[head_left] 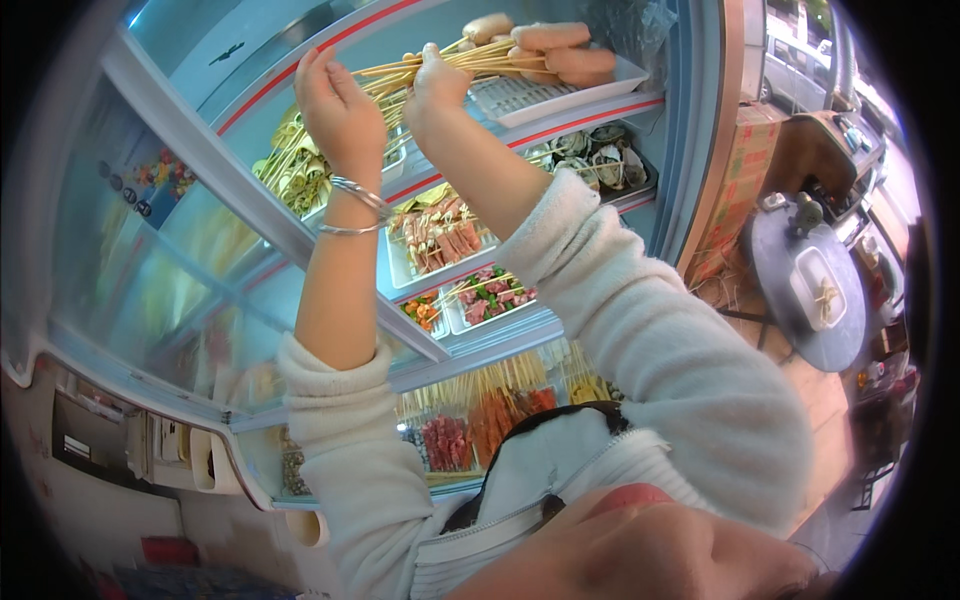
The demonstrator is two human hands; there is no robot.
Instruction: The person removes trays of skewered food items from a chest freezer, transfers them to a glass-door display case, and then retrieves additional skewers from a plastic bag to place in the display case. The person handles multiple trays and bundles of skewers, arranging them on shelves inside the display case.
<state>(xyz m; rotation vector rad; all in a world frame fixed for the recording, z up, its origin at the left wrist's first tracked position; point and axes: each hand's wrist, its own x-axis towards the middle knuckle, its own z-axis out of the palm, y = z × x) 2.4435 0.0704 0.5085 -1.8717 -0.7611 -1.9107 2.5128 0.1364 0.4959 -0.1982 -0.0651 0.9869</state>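
two hands (340, 105), four sausages (550, 37), two bracelets (357, 193)

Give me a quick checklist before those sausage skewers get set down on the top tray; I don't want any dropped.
1. Right hand grips the skewer sticks: ok, fingers closed on the bundle.
2. Left hand steadies the stick ends: cannot tell, it is at them, but contact is hidden.
3. Sausages over the white tray: ok, they lie above it.
4. Free space on the tray: ok, its ribbed left part shows bare.
5. Glass door out of the way: ok, swung open to the left.
6. Sleeves clear of the lower trays of skewers: cannot tell, the right forearm crosses in front of them.
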